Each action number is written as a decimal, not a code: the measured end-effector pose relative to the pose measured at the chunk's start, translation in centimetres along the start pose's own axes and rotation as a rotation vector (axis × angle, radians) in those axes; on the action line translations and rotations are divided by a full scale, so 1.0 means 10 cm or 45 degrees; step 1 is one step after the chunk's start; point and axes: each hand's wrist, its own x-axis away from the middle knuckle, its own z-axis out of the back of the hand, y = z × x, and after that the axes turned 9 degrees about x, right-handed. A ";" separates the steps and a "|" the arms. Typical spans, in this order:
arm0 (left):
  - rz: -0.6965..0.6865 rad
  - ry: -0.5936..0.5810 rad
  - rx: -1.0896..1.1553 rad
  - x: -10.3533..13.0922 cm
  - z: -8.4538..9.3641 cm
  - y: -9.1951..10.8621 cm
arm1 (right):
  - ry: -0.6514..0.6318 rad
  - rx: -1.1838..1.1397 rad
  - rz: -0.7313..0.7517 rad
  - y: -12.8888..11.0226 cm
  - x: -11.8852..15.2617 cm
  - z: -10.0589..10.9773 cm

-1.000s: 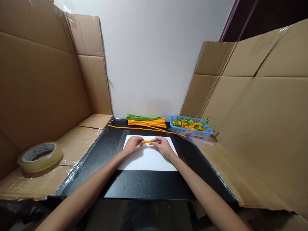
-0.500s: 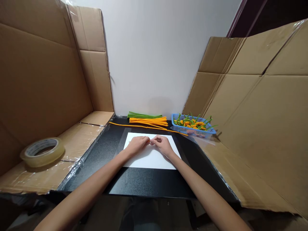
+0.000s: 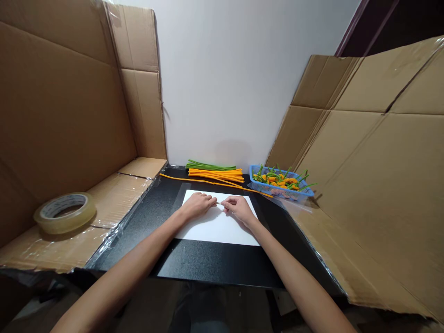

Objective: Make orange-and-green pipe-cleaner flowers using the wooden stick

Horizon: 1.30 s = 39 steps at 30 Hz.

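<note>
Both hands are over a white sheet (image 3: pixel 218 229) on the black table. My left hand (image 3: pixel 199 204) rests palm down near the sheet's upper left, its fingers together at one end of a thin, pale piece (image 3: pixel 218 203). The other end of that piece meets the pinched thumb and fingertips of my right hand (image 3: pixel 238 208). It is too small to name. Behind the sheet lie orange pipe cleaners (image 3: pixel 217 175) in a bundle, and green ones (image 3: pixel 210 165) lie behind those.
A blue basket (image 3: pixel 280 188) of orange and green pieces stands at the back right. A tape roll (image 3: pixel 64 213) lies on cardboard at the left. Cardboard walls (image 3: pixel 374 175) rise on both sides. One long orange stem (image 3: pixel 187 179) crosses the table behind the sheet.
My right hand has moved slightly right, away from the left, and the thin piece between them now shows. The whole view has shifted a little.
</note>
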 end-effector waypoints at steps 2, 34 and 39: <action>0.042 0.025 0.035 0.04 0.02 -0.11 | 0.039 -0.007 -0.034 0.05 -0.02 0.06; 0.080 0.152 0.297 0.08 -0.04 -0.65 | 0.096 1.631 0.343 -0.05 -2.20 -0.11; 0.084 0.131 0.269 0.07 -0.03 -0.64 | 0.022 1.597 0.345 -0.02 -2.41 -0.27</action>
